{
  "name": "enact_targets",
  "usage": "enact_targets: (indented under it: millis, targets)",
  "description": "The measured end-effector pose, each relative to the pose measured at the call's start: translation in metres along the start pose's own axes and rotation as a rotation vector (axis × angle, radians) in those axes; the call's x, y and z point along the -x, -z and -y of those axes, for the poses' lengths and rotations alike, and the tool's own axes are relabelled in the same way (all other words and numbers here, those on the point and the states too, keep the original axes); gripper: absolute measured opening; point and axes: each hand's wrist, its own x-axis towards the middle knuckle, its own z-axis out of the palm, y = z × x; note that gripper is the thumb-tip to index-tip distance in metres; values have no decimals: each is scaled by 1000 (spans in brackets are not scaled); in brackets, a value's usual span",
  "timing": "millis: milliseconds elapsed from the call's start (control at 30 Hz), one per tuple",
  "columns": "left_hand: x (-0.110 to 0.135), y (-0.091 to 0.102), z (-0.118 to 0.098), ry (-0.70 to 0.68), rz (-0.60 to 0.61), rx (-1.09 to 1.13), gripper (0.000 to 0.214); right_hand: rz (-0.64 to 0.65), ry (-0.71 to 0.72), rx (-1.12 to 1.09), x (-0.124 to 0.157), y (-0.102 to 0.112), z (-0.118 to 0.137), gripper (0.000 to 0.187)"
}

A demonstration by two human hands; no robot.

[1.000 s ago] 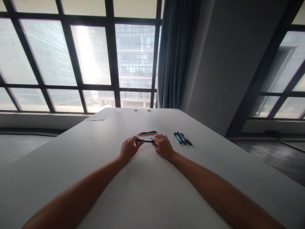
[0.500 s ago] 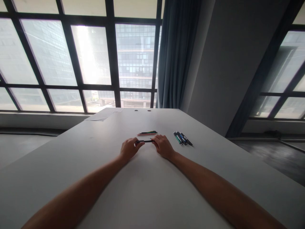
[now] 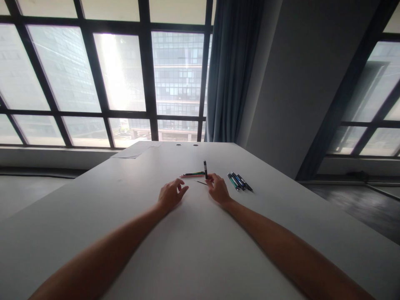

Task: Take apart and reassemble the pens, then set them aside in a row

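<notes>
My right hand (image 3: 217,188) pinches the lower end of a black pen (image 3: 205,167), which points upward above the table. Just left of those fingertips a thin dark stick (image 3: 201,182), perhaps a refill, lies on the white table (image 3: 200,241). My left hand (image 3: 171,193) rests at the left with nothing in it, thumb and fingers apart. Behind the two hands lies a small group of slim pens or pencils (image 3: 191,175), pinkish, black and green. To the right of my right hand several pens (image 3: 239,181) with dark, green and blue bodies lie side by side.
Sheets of paper (image 3: 128,153) lie at the table's far left corner. Two dark round spots (image 3: 178,145) mark the far edge. Beyond stand tall windows (image 3: 121,75) and a blue curtain (image 3: 228,83), with a grey pillar (image 3: 290,91) to the right.
My left hand has let go of the black pen, which both hands held level before. The right hand has turned it upright, and the thin stick beneath now shows more clearly.
</notes>
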Motion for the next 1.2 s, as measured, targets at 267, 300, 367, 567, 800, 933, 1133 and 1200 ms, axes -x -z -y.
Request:
enact_targets:
  millis: [267, 300, 367, 567, 800, 933, 1133, 1200]
  targets:
    - [0, 1, -2, -5, -3, 2, 28, 33, 77, 52, 3, 7, 8, 15]
    - [0, 1, -2, -5, -4, -1, 29, 43, 89, 57, 3, 8, 10, 15]
    - [0, 1, -2, -7, -4, -5, 29, 63, 105, 63, 3, 9, 11, 16]
    - [0, -1, 0, -19, 4, -2, 27, 99, 92, 62, 3, 8, 11, 16]
    - [0, 1, -1, -172, -164, -78, 46, 170, 311, 182, 4, 16, 13, 14]
    - [1, 2, -3, -336, 0, -112, 30, 226, 493, 99, 0, 23, 18, 18]
    - [0, -2, -3, -163, 71, -141, 21, -53, 158, -3, -31, 49, 3, 30]
    - [0, -3, -2, -127, 77, -152, 20, -22, 5, 70, -41, 60, -8, 27]
